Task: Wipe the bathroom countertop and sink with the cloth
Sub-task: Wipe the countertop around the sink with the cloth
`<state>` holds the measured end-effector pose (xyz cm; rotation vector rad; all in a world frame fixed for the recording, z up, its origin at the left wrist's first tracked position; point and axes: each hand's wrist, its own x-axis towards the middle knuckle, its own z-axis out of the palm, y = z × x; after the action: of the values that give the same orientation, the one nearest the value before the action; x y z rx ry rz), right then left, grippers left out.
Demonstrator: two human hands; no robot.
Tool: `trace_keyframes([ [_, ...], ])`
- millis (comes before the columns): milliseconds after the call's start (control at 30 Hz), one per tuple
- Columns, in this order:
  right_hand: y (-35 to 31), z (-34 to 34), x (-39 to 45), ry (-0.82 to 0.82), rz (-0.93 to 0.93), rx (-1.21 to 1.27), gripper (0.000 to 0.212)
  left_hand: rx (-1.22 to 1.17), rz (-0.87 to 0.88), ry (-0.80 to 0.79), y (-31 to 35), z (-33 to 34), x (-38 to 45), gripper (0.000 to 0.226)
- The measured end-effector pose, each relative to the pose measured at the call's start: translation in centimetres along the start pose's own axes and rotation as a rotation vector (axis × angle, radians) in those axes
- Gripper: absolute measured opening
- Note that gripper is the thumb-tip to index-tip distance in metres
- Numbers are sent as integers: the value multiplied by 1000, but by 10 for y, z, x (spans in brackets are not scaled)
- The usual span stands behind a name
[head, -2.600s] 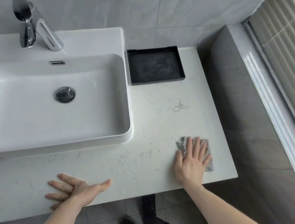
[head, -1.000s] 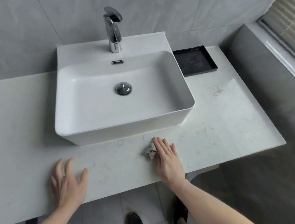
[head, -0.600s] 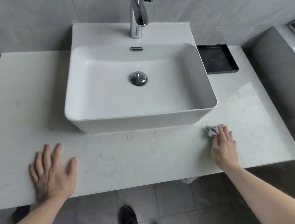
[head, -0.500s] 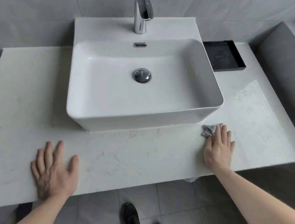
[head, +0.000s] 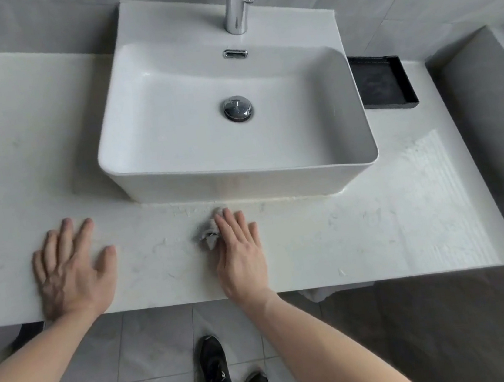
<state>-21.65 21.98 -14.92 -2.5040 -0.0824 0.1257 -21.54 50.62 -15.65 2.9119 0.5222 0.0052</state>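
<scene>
A white marbled countertop (head: 376,229) carries a white rectangular vessel sink (head: 176,155) with a chrome drain plug and a chrome tap (head: 238,2) behind it. My right hand (head: 241,252) lies flat with straight fingers on a small crumpled grey cloth (head: 207,236), pressing it to the counter just in front of the sink's front wall. Most of the cloth is hidden under the palm. My left hand (head: 72,273) rests flat and spread on the counter near the front edge, to the left, holding nothing.
A black square tray (head: 392,103) sits on the counter behind and right of the sink. Grey tiled walls close in the back and right side. Below the counter edge are a tiled floor and my black shoes (head: 218,376).
My right hand slid the cloth leftward along the front strip, from under the sink's right corner to below its middle. The left hand stayed planted.
</scene>
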Motion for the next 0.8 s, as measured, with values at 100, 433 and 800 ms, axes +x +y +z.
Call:
trace_keyframes([
  [100, 15, -35, -7, 106, 108, 257, 50, -11, 1, 17, 1, 1, 1, 68],
  [433, 181, -177, -10, 400, 486, 50, 42, -25, -7, 47, -2, 5, 3, 68],
  [800, 73, -45, 7, 306, 554, -149, 63, -3, -7, 54, -3, 5, 3, 67],
])
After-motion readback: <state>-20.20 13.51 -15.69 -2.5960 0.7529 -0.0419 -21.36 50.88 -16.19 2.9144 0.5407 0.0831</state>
